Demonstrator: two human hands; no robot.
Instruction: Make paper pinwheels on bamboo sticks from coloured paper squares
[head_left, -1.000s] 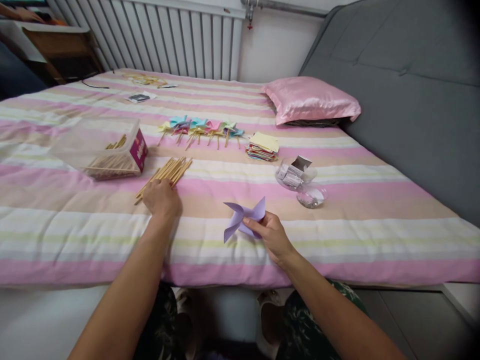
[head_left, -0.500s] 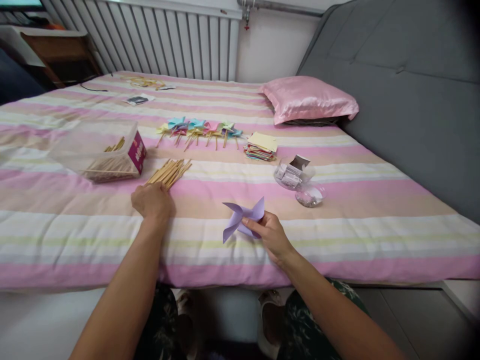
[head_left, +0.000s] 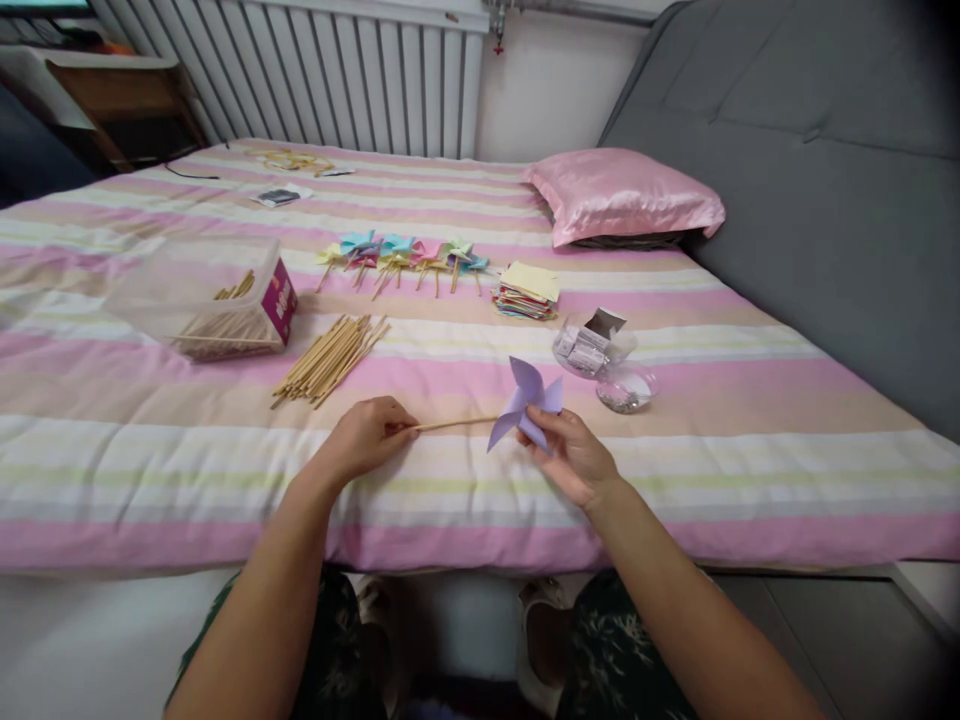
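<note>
Between the fingers of my left hand [head_left: 373,433] is one end of a thin wooden stick [head_left: 459,423]. The stick runs level to the right, and its far end meets or passes behind a purple paper pinwheel [head_left: 517,410]; I cannot tell whether they touch. My right hand [head_left: 574,450] pinches the pinwheel, with the thumb at its middle. A pile of loose wooden sticks [head_left: 330,360] lies on the striped bedspread, beyond my left hand. Two small clear dishes lie past my right hand, the nearer dish [head_left: 628,390] holding small metal bits.
A clear plastic box [head_left: 195,290] with more sticks stands at the left. Several finished pinwheels [head_left: 397,255] lie in a row farther back, beside a stack of coloured paper squares [head_left: 526,290]. The farther dish [head_left: 589,345] holds small boxes. A pink pillow [head_left: 626,195] rests against the grey headboard [head_left: 810,190].
My left hand has come away from the pile with one stick and moved right, towards the pinwheel. My right hand has shifted slightly right and turned the purple pinwheel.
</note>
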